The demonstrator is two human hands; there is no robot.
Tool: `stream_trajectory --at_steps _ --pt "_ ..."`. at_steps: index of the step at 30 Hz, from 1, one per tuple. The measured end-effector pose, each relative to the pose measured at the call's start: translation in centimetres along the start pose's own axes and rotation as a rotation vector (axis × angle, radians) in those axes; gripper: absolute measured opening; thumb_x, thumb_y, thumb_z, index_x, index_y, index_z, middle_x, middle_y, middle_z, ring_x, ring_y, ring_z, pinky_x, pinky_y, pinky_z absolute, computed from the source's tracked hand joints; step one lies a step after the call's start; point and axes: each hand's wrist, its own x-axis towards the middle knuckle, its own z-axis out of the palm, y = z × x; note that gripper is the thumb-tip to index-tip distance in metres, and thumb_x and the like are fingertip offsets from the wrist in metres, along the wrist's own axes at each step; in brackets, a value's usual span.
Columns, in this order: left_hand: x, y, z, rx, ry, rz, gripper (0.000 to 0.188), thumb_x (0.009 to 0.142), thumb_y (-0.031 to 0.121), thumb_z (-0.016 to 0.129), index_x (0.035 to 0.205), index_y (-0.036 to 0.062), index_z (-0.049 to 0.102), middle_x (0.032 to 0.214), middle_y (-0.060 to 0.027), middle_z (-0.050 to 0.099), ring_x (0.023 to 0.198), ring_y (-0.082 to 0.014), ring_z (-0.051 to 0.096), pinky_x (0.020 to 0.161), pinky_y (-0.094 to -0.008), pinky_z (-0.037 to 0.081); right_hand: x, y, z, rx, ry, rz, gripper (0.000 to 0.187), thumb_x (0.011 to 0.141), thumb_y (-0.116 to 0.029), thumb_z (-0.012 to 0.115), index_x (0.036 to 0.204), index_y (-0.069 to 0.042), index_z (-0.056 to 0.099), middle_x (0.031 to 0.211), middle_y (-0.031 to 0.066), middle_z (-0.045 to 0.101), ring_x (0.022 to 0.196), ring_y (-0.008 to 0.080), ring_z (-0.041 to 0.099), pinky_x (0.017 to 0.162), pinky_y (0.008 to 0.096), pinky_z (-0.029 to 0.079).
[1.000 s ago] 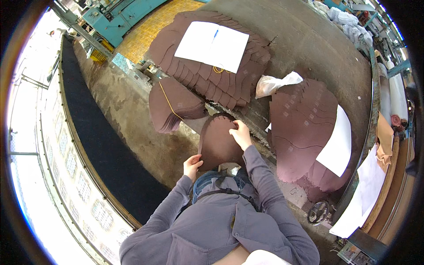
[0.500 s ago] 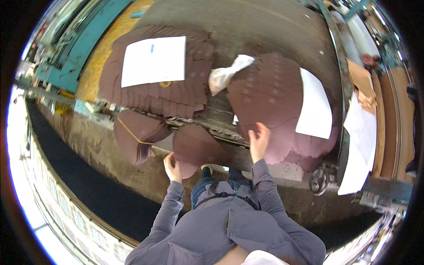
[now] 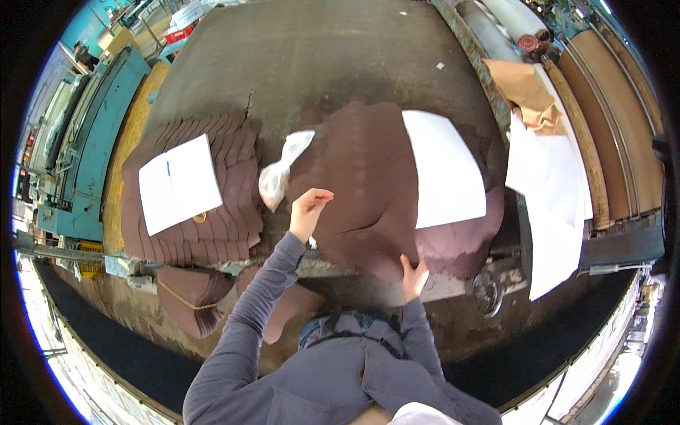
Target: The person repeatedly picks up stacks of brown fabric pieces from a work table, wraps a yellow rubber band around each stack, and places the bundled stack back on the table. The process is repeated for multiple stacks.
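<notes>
A stack of thin brown cut sheets (image 3: 354,156), overlapping like shingles, lies on the table in front of me. At its near edge my right hand (image 3: 414,280) grips the top brown sheet (image 3: 382,248), which bulges upward with a curved fold. Over the stack's left edge is my left hand (image 3: 309,212), its fingers stretched to the right with nothing visible in them. A white paper sheet (image 3: 446,170) covers the stack's right part. Just beyond my left hand sits a knotted clear plastic bag (image 3: 276,180) with something pale inside.
Another brown stack (image 3: 237,191) on the left carries white paper (image 3: 180,188) and a pen. A banded brown bundle (image 3: 188,301) and loose brown pieces (image 3: 290,308) lie near the front edge. Rolls (image 3: 520,25) and crumpled paper (image 3: 545,184) line the right; teal machinery (image 3: 88,177) stands left.
My view has shifted right. My right hand has come down to the near edge of the right stack and taken hold of a sheet. The left hand has left the loose pieces and risen over that stack.
</notes>
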Motion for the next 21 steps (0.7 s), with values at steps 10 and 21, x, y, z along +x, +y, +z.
stream_trajectory --at_steps 10,21 --pt "28.1 -4.8 8.6 0.602 -0.198 0.078 0.035 0.092 0.023 0.055 0.122 0.0032 0.056 0.113 -0.0130 0.063 0.110 -0.0264 0.057 0.093 -0.0346 0.044 7.1 -2.7 5.3 -0.109 0.154 0.066 0.052 0.077 -0.013 0.073 0.119 0.005 0.049 0.122 0.0196 0.041 0.116 0.0359 0.039 0.096 0.0472 0.037" --pt "36.5 -2.3 8.7 0.810 -0.481 -0.096 0.071 0.078 0.058 0.061 0.116 -0.0021 0.061 0.099 -0.0172 0.067 0.096 -0.0307 0.063 0.084 -0.0367 0.048 3.7 -3.7 3.4 0.457 -0.002 0.456 0.065 0.073 -0.002 0.074 0.129 0.002 0.041 0.120 0.0145 0.046 0.107 0.0248 0.048 0.089 0.0359 0.043"
